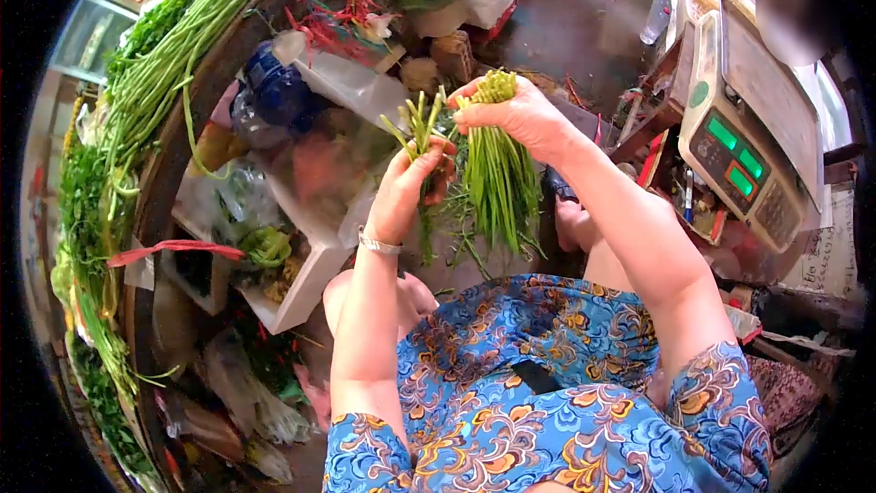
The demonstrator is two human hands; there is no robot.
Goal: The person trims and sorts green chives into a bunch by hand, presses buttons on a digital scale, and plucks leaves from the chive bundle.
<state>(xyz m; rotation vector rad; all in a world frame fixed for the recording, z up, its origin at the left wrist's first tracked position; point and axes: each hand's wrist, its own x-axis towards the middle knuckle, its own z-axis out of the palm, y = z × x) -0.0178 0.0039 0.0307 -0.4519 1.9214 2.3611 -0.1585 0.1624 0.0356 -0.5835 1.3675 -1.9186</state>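
My right hand [520, 119] grips a thick bunch of leafy greens [500, 187] near its cut ends. The pale stem ends point up above the fingers, and the long green part hangs down over my lap. Just beside it, my left hand [406, 183] is closed around a smaller bunch of green stems [420, 123]. Those cut ends stick up unevenly past the thumb, with some leaves dangling below. A bracelet [379, 242] circles the left wrist. Loose sprigs of greens [470, 251] show between and beneath the two hands.
A curved stall ledge [146, 210] on the left carries piles of long green vegetables [169, 82]. Below stand a white foam box [301, 283], plastic bags [242, 196] and a dark blue container [274, 87]. On the right is a digital scale [735, 146] with green lit digits.
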